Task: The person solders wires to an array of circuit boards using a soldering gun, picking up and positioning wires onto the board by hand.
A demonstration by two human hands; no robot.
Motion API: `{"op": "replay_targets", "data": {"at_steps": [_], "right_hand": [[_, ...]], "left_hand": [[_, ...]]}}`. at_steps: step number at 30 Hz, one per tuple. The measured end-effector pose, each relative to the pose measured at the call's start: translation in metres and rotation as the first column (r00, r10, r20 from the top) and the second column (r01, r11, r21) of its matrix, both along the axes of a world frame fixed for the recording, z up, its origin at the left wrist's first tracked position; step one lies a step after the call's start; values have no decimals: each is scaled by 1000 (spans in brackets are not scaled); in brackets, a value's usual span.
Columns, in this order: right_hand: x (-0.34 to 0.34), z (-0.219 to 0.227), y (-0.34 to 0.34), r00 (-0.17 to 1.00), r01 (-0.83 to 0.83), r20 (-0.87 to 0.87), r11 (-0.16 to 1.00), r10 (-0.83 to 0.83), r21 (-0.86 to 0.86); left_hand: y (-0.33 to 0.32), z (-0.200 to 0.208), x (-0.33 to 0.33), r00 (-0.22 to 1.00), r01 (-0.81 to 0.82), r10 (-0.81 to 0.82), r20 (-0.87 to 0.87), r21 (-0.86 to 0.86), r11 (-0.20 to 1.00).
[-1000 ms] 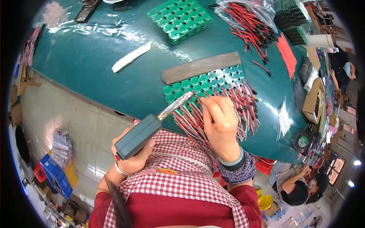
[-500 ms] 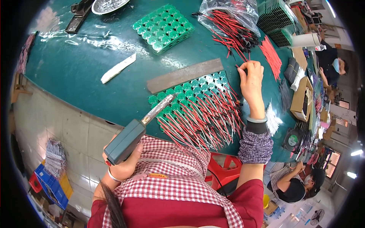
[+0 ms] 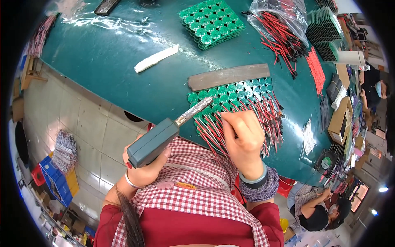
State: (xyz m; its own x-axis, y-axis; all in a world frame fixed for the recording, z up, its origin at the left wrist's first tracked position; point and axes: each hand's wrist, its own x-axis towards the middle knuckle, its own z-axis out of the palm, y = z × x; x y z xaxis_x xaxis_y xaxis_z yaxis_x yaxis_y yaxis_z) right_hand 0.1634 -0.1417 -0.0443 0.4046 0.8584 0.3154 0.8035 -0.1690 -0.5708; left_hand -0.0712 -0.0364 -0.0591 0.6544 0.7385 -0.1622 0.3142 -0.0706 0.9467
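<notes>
My left hand (image 3: pixel 146 166) is wrapped round the dark green body of a soldering iron (image 3: pixel 153 142). Its worn metal tip ends just over a panel of round green circuit boards (image 3: pixel 224 99). Red, white and black wires (image 3: pixel 271 123) stick out from the panel's boards toward me in a dense fringe. Over these wires is my right hand (image 3: pixel 247 138), thumb and forefinger pinched together near the iron's tip. What the pinch holds, if anything, is too small to make out. A flat grey-brown bar (image 3: pixel 230 77) lies along the panel's far edge.
A plastic bag (image 3: pixel 284 18) spills red and black wires (image 3: pixel 282 39) at the far right. Farther back sits a stack of green board panels (image 3: pixel 212 22). A white strip (image 3: pixel 156 58) lies on the green table (image 3: pixel 107 61). A co-worker (image 3: pixel 317 206) sits at the right.
My right hand has come from beside the loose wires to above the panel's wires near the iron's tip. The view has shifted, so the table's things appear farther right. The left hand keeps its grip.
</notes>
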Motion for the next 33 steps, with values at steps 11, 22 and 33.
{"op": "replay_targets", "data": {"at_steps": [11, 22, 33], "right_hand": [[-9, -23, -1, 995, 28, 96, 1000, -27, -13], [-10, -22, 0, 990, 40, 138, 998, -33, -48], [-11, -20, 0, 990, 43, 135, 997, -33, -67]], "left_hand": [[4, 6, -2, 997, 77, -79, 17, 90, 993], [5, 10, 1, 997, 75, -75, -5, 125, 989], [3, 4, -7, 998, 57, -60, 18, 127, 990]]}}
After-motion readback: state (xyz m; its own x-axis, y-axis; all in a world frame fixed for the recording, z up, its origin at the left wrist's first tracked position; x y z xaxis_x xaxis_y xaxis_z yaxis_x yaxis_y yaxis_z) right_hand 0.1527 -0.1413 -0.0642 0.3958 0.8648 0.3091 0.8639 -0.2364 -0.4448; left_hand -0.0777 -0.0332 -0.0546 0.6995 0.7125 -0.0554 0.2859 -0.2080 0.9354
